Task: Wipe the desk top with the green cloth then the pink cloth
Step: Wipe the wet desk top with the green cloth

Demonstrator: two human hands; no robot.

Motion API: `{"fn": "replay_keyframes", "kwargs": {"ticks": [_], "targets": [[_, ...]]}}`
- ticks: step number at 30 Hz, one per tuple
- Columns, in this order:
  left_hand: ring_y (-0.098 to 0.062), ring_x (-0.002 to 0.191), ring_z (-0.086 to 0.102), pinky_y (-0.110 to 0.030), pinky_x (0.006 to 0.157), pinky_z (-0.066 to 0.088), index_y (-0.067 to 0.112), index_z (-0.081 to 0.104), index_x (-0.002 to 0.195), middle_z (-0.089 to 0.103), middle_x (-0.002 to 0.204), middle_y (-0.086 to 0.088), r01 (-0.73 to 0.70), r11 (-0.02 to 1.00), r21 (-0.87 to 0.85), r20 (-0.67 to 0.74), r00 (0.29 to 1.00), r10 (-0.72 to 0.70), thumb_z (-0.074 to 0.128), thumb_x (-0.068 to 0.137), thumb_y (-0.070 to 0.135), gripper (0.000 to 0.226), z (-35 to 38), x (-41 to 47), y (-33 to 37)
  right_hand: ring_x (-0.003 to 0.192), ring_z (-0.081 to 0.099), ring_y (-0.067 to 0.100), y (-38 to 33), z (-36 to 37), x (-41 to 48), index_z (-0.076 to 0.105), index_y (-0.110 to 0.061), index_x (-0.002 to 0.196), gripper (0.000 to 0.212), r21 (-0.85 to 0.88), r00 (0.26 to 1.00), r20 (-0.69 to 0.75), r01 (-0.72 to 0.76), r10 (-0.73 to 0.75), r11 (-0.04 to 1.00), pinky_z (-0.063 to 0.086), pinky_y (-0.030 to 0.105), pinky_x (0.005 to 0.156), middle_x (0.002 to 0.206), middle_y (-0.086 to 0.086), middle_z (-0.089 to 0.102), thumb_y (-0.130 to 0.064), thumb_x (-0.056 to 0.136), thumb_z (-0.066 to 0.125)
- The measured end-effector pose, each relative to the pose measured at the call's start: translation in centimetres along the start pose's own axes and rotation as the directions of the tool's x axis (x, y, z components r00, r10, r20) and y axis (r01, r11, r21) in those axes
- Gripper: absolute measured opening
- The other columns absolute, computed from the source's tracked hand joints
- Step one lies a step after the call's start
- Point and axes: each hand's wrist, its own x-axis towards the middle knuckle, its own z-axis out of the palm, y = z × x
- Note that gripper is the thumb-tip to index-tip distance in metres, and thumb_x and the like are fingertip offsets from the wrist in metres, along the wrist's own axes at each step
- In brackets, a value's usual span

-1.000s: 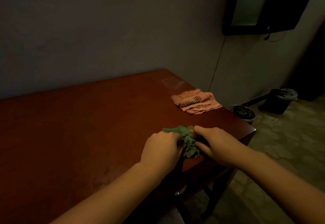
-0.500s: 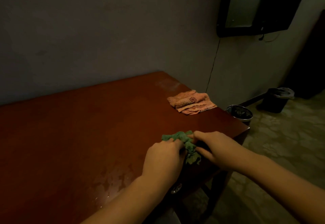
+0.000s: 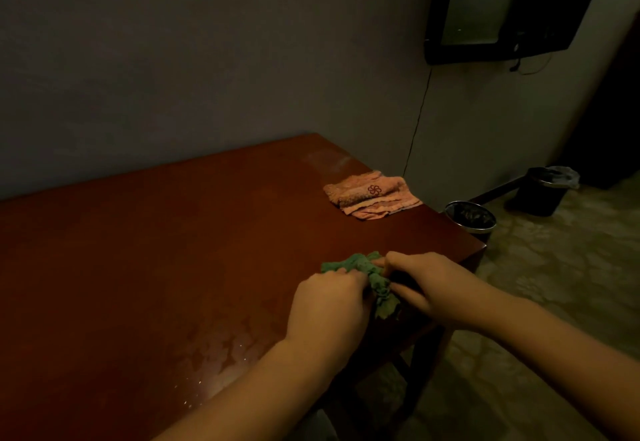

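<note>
Just right of the frame's centre, both hands work on the green cloth (image 3: 372,276), which lies bunched on the desk top (image 3: 145,250) near its front right corner. The left hand (image 3: 329,302) has its fingers curled over the left part of the cloth and grips it. The right hand (image 3: 426,283) pinches the right part, with the fingers bent around the fabric. The two hands are almost touching, with the crumpled cloth between them. The pink cloth (image 3: 372,195) rests folded farther up in the frame, close to the desk's right edge and well apart from the hands. At the right of the frame, two dark bins (image 3: 540,195) stand on the floor.
</note>
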Motion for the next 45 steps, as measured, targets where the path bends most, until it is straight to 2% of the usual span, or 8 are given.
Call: {"fn": "replay_keyframes", "kwargs": {"ticks": [7,10,18,24,29,32,36,45], "targets": [[-0.020,0.069,0.056,-0.037,0.065,0.050,0.024,0.061,0.095,0.063,0.082,0.001,-0.005,0.999,0.049,0.061,0.998,0.002,0.046,0.102,0.033,0.019,-0.2,2.3,0.4,0.109,0.063,0.021,1.3,-0.1,0.9,0.037,-0.042,0.092,0.023,-0.010,0.999,-0.033,-0.041,0.041,0.999,0.052,0.046,0.081,0.115,-0.003,0.067,-0.032,0.092,0.057],[-0.021,0.077,0.060,-0.037,0.071,0.053,0.025,0.064,0.104,0.067,0.091,0.002,-0.035,0.999,0.024,0.046,0.998,0.034,0.045,0.102,0.036,0.022,-0.1,1.7,0.4,0.110,0.062,0.017,1.6,0.1,0.1,0.043,-0.036,0.095,0.015,0.034,0.999,-0.013,-0.033,0.034,0.999,0.052,0.043,0.083,0.117,-0.006,0.066,-0.033,0.093,0.057],[-0.025,0.079,0.063,-0.040,0.073,0.056,0.026,0.068,0.101,0.070,0.090,0.000,0.030,0.999,-0.020,0.040,0.999,-0.029,0.050,0.098,0.037,0.021,-0.1,5.5,0.0,0.104,0.064,0.023,3.0,-0.3,2.7,0.043,-0.035,0.095,0.017,0.052,0.987,-0.083,-0.133,0.137,0.990,0.052,0.045,0.082,0.111,0.000,0.067,-0.029,0.092,0.059],[-0.020,0.083,0.063,-0.036,0.074,0.053,0.029,0.064,0.111,0.069,0.097,0.004,-0.075,0.997,-0.017,0.041,0.996,0.076,0.046,0.102,0.040,0.023,0.2,4.2,-0.2,0.118,0.057,0.004,3.6,0.1,0.4,0.053,-0.030,0.101,0.011,0.113,0.993,-0.069,-0.084,0.092,0.990,0.050,0.032,0.091,0.128,-0.013,0.062,-0.029,0.093,0.061],[-0.027,0.087,0.065,-0.038,0.074,0.055,0.027,0.070,0.105,0.071,0.096,0.001,0.017,0.999,-0.052,0.018,1.000,-0.016,0.053,0.097,0.040,0.023,0.6,7.5,0.1,0.095,0.064,0.020,4.7,-0.4,3.1,0.044,-0.039,0.097,0.016,0.044,0.978,-0.122,-0.166,0.170,0.985,0.052,0.043,0.078,0.102,-0.004,0.067,-0.034,0.092,0.058],[-0.026,0.085,0.064,-0.040,0.073,0.055,0.027,0.070,0.105,0.071,0.096,0.000,-0.002,1.000,-0.032,0.029,1.000,0.003,0.052,0.097,0.040,0.023,0.7,7.9,0.1,0.101,0.064,0.019,5.1,-0.7,3.3,0.042,-0.042,0.095,0.019,0.046,0.979,-0.101,-0.175,0.178,0.984,0.052,0.044,0.081,0.111,-0.003,0.067,-0.034,0.092,0.059],[-0.022,0.086,0.065,-0.037,0.074,0.055,0.030,0.068,0.111,0.071,0.099,0.004,-0.085,0.995,-0.051,0.026,0.996,0.086,0.051,0.098,0.043,0.024,1.1,6.6,-0.3,0.119,0.058,0.008,5.3,-0.9,1.6,0.051,-0.035,0.097,0.013,0.087,0.988,-0.053,-0.138,0.143,0.987,0.051,0.037,0.091,0.127,-0.010,0.063,-0.031,0.092,0.063],[-0.023,0.087,0.066,-0.037,0.074,0.055,0.029,0.071,0.109,0.072,0.100,0.002,-0.015,0.998,-0.055,0.017,1.000,0.016,0.056,0.095,0.040,0.023,1.2,10.3,0.1,0.106,0.064,0.020,7.0,-0.9,4.1,0.040,-0.045,0.091,0.024,0.066,0.971,-0.151,-0.176,0.184,0.982,0.053,0.046,0.084,0.114,0.000,0.067,-0.032,0.091,0.060]]}}
